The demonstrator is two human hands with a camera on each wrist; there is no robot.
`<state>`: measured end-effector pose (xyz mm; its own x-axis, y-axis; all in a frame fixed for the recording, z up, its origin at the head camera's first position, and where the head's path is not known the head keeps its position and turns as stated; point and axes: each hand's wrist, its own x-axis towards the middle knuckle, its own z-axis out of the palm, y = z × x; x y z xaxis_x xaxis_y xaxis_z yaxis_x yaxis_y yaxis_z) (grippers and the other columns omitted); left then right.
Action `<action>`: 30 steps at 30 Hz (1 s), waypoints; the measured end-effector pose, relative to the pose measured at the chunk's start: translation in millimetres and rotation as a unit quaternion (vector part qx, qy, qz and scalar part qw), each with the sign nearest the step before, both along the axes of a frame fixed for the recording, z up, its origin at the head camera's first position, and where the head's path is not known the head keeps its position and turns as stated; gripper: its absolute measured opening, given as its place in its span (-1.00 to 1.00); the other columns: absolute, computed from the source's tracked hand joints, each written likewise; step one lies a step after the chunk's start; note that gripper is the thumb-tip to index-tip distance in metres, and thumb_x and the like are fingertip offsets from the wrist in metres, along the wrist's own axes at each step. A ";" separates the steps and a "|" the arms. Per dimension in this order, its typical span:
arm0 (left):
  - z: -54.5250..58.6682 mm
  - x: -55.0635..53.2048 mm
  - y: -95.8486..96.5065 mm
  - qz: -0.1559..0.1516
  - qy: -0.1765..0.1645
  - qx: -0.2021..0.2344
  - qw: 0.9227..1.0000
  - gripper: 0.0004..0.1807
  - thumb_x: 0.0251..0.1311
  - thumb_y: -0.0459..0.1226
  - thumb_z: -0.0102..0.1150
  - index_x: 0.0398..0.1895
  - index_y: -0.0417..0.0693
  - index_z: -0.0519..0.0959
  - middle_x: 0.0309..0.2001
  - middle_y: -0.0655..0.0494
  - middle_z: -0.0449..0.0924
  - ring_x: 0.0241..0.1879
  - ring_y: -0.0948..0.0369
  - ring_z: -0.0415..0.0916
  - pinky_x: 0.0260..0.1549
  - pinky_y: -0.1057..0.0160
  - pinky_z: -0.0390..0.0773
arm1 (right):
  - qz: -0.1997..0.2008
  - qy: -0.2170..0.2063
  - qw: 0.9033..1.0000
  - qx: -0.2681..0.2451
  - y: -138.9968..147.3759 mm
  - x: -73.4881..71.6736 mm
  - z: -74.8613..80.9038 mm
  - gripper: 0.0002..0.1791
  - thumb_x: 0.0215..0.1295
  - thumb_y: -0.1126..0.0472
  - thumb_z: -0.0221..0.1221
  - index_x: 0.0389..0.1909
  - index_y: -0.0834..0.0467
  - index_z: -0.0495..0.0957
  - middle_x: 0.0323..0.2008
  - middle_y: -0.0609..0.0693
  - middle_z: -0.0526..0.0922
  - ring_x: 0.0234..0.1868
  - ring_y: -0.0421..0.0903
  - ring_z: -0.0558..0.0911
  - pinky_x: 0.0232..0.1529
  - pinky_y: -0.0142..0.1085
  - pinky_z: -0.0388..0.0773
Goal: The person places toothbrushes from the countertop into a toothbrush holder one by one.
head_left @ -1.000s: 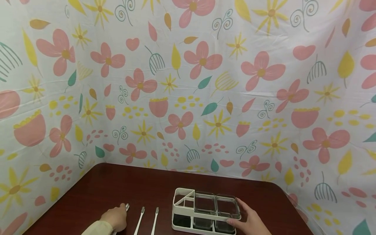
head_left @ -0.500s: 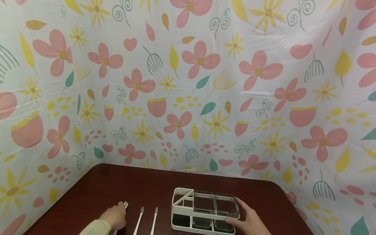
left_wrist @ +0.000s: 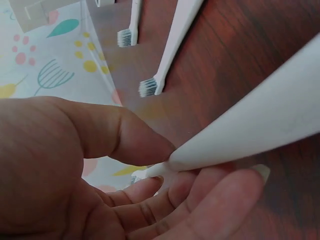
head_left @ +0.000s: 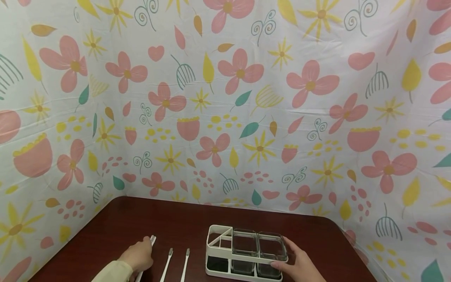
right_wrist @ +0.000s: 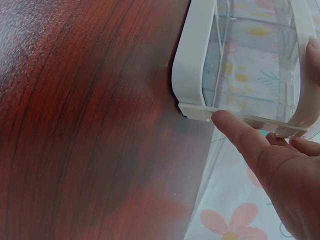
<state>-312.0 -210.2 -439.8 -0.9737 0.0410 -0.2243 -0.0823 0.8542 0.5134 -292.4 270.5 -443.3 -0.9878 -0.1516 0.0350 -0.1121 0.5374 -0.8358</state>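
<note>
White holder (head_left: 230, 255) stands on the table (head_left: 169, 223), right of centre, near side. Behind it hangs a flowered cloth (head_left: 211, 98), white ground with pink, yellow and teal print, also at both sides. Table: dark red-brown, wood-grained, rounded far corners. Holder: two tiers; left section of upper tier split by a diagonal divider. Right hand (head_left: 299, 263) grips the holder's right end, thumb on the front, fingers round the side. Left hand (head_left: 138, 256), pale sleeve (head_left: 114, 272), pinches the held toothbrush (left_wrist: 250, 125) between thumb and fingers; brush head projects past them. Whether this brush touches the table: cannot tell. Two clear containers (head_left: 244, 243) sit side by side in the holder. Two loose toothbrushes (head_left: 165, 266) (head_left: 184, 265), white with grey bristles, lie apart between left hand and holder, heads towards the far edge.
</note>
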 end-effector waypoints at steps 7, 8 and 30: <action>10.0 3.7 3.1 0.001 0.027 0.019 0.999 -0.30 0.15 -0.48 0.06 0.29 -0.67 0.02 -0.37 -0.31 0.52 -0.72 0.00 0.50 -0.83 0.12 0.52 | -0.016 0.002 1.000 0.017 -1.4 0.4 0.3 -0.03 0.20 0.07 0.39 0.39 0.51 0.10 0.17 0.44 0.45 0.05 0.24 0.57 -0.10 0.06 0.59; 12.3 4.7 3.7 0.001 0.031 0.025 0.999 -0.29 0.15 -0.47 0.06 0.29 -0.67 0.02 -0.35 -0.30 0.53 -0.71 0.00 0.50 -0.82 0.11 0.53 | -0.020 0.002 1.000 0.019 -1.7 0.3 0.4 -0.03 0.19 0.06 0.40 0.39 0.51 0.11 0.18 0.44 0.44 0.06 0.25 0.56 -0.09 0.07 0.58; 39.4 22.3 24.7 0.009 0.139 0.097 0.985 -0.86 0.28 -0.38 0.05 -0.22 -0.20 0.30 -0.62 -0.02 0.39 -0.77 0.14 0.33 -0.73 0.20 0.37 | -0.042 -0.006 0.999 0.031 -3.7 -1.6 -0.6 -0.03 0.18 0.03 0.40 0.41 0.46 0.14 0.28 0.46 0.34 0.17 0.34 0.48 -0.02 0.15 0.53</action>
